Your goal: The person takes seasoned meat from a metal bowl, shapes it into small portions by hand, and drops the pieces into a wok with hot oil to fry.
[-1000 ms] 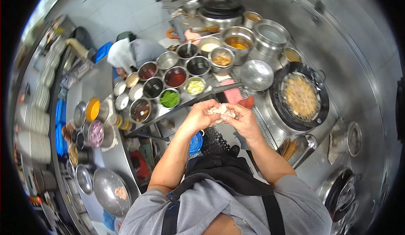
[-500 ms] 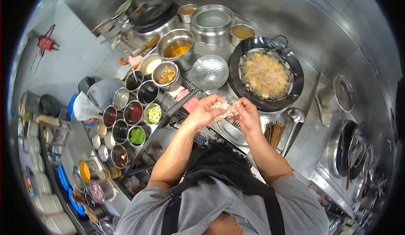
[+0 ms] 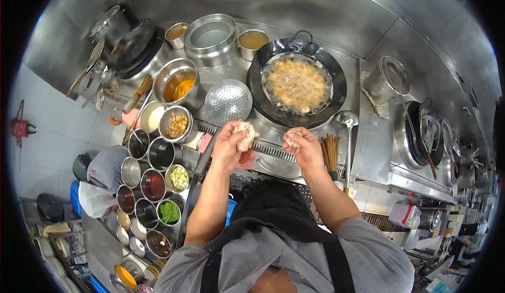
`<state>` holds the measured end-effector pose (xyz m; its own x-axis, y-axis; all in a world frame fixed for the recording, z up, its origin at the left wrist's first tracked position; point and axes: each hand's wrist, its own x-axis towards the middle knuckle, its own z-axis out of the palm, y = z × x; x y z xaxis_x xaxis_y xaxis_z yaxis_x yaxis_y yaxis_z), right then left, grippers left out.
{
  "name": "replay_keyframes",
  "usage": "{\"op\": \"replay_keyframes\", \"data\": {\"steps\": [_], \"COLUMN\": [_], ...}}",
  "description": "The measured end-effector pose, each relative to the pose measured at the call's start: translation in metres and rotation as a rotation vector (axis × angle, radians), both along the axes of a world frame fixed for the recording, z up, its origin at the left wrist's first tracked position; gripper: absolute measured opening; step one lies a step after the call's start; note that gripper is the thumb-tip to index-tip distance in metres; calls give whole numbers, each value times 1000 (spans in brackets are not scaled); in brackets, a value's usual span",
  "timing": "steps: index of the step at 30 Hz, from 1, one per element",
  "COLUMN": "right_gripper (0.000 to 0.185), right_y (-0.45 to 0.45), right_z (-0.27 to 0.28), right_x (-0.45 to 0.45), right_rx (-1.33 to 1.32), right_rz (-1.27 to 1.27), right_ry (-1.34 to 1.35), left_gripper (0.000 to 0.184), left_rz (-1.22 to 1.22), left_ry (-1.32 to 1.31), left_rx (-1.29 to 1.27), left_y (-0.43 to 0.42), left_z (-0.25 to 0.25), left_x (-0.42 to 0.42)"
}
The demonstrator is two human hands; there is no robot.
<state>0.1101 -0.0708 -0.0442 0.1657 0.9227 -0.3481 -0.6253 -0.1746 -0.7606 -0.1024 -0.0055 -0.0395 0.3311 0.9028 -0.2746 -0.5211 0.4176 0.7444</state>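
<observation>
My left hand (image 3: 225, 148) is closed around a clump of pale pinkish raw meat (image 3: 245, 136) that sticks out past the fingers. A smaller bit of the same meat (image 3: 293, 138) is pinched in my right hand (image 3: 307, 152). Both hands hang in front of the stove, apart from each other. Beyond my right hand stands a black wok (image 3: 338, 85) of bubbling oil, where golden pieces (image 3: 298, 84) float in foam. A round perforated strainer (image 3: 228, 101) lies just beyond my left hand.
Several seasoning pots stand to the left, including one of chopped greens (image 3: 169, 212). Behind the strainer are an oil pot (image 3: 180, 87) and a large water pot (image 3: 210, 39). A ladle (image 3: 347, 118) and a bamboo brush (image 3: 330, 153) lie at right. Pans (image 3: 407, 135) are stacked farther right.
My hands were together on one clump of meat; now they have parted, each with a portion. The view has turned, so the wok and pots appear farther left.
</observation>
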Motion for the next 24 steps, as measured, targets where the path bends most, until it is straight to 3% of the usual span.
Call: {"op": "replay_keyframes", "data": {"steps": [1, 5, 7, 8, 10, 16, 19, 24], "right_gripper": [13, 28, 28, 28, 34, 30, 37, 47], "right_y": [3, 27, 51, 62, 83, 184, 260, 270], "right_z": [3, 1, -22, -34, -57, -87, -123, -25], "right_x": [8, 62, 105, 124, 160, 233, 261, 246], "right_rx": [8, 25, -174, -169, -78, -256, -70, -15], "right_rz": [-12, -151, -78, -73, -128, -172, -253, -166], "right_ry": [-5, -503, -850, -849, -1448, -1426, -1479, -1361], "left_gripper": [17, 17, 20, 21, 21, 20, 20, 23], "left_rz": [-12, -31, -32, -27, -1, 80, 112, 74], "left_ry": [-5, 73, 39, 65, 52, 155, 185, 177], "left_rx": [8, -19, -58, -66, -49, -85, -101, -173], "left_y": [1, 8, 9, 8, 9, 11, 12, 18], "left_z": [-3, -19, -20, -15, -17, -18, -29, -16], "left_x": [0, -2, -6, -6, -5, 7, 11, 30]}}
